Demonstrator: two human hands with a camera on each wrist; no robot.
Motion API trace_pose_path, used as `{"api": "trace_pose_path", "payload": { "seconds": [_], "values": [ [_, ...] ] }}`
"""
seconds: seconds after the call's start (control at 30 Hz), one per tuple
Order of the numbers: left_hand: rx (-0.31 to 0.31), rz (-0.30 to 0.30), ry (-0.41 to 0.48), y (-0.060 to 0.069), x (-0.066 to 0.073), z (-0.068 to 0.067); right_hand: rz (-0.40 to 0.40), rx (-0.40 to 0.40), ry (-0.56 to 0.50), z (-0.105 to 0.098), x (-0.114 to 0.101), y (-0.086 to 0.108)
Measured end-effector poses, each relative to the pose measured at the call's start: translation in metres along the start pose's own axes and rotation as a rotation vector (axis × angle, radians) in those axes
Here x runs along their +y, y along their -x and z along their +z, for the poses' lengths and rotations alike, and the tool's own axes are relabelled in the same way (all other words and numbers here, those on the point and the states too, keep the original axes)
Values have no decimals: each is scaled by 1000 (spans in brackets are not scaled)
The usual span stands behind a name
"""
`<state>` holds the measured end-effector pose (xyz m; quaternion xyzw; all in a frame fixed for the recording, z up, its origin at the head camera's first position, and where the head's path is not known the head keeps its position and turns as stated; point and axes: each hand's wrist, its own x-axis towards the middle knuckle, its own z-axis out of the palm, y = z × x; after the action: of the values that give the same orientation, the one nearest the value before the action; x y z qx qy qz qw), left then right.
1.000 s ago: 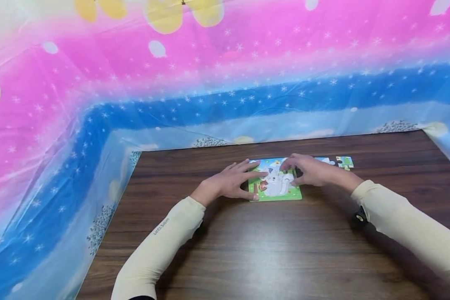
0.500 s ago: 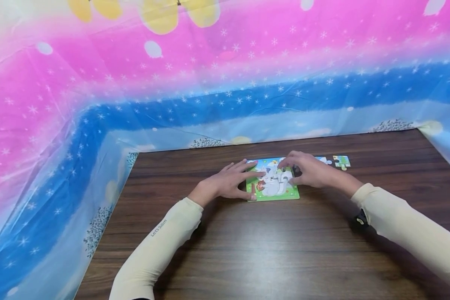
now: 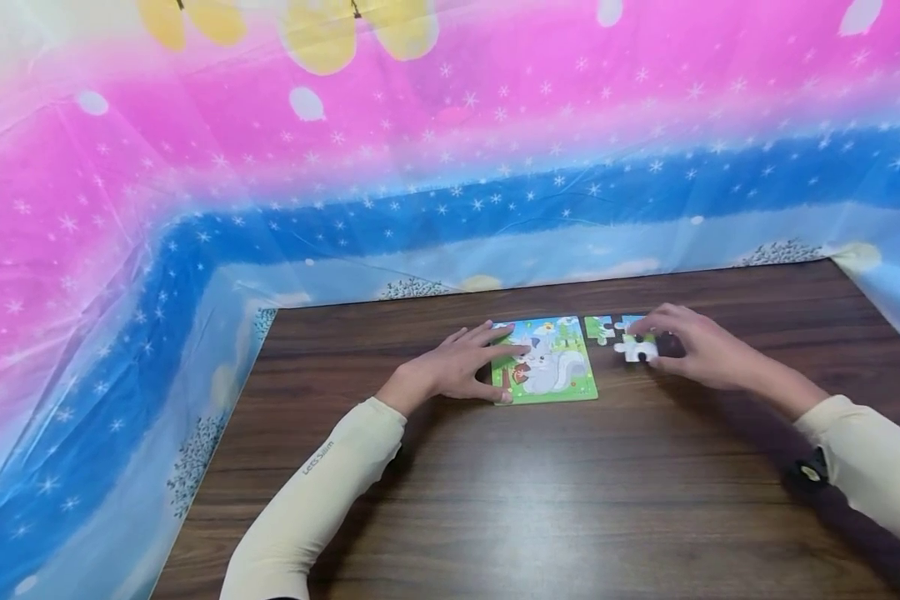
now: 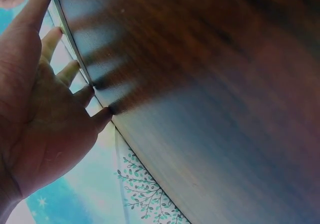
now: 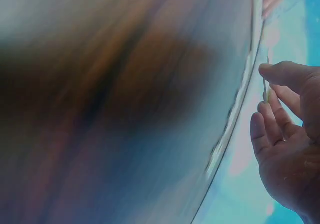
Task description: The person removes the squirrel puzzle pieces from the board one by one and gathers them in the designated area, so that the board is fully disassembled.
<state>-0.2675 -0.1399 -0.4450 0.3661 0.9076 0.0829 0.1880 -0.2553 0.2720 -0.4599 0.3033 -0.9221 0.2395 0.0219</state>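
Note:
My left hand (image 3: 461,364) rests with spread fingers on the left side of a puzzle board (image 3: 558,392) printed with a grey-white squirrel. To the board's right, my right hand (image 3: 708,350) pinches a white and green jigsaw piece (image 3: 637,350) between thumb and fingers. The right wrist view shows the held piece (image 5: 266,86) edge-on, raised off the table. Just behind it lie a green jigsaw piece (image 3: 598,328) and some blue-edged puzzle, partly covered by the held piece and my fingers. In the left wrist view, my left hand's (image 4: 50,93) fingertips reach the board's edge.
The brown wooden table (image 3: 480,492) extends toward me and to both sides. A pink and blue patterned cloth (image 3: 450,167) hangs behind its back edge and along the left side.
My right hand has moved right, off the board, carrying the jigsaw piece. The squirrel's tail and the green piece beside the board are now uncovered. My left hand stays put.

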Motion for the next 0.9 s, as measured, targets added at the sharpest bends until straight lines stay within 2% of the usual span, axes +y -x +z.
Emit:
{"api": "trace_pose_path", "payload": {
  "seconds": [0.17, 0.37, 0.6, 0.9],
  "values": [
    [1, -1, 8, 0, -1, 3, -2, 36, 87, -10, 26, 29],
    [4, 4, 15, 0, -2, 3, 71, -9, 110, -16, 44, 46],
    [3, 8, 7, -1, 0, 3, 116, -58, 92, -19, 49, 50],
    [-4, -8, 7, 0, -1, 0, 85, -55, 86, -26, 40, 41]
  ]
}}
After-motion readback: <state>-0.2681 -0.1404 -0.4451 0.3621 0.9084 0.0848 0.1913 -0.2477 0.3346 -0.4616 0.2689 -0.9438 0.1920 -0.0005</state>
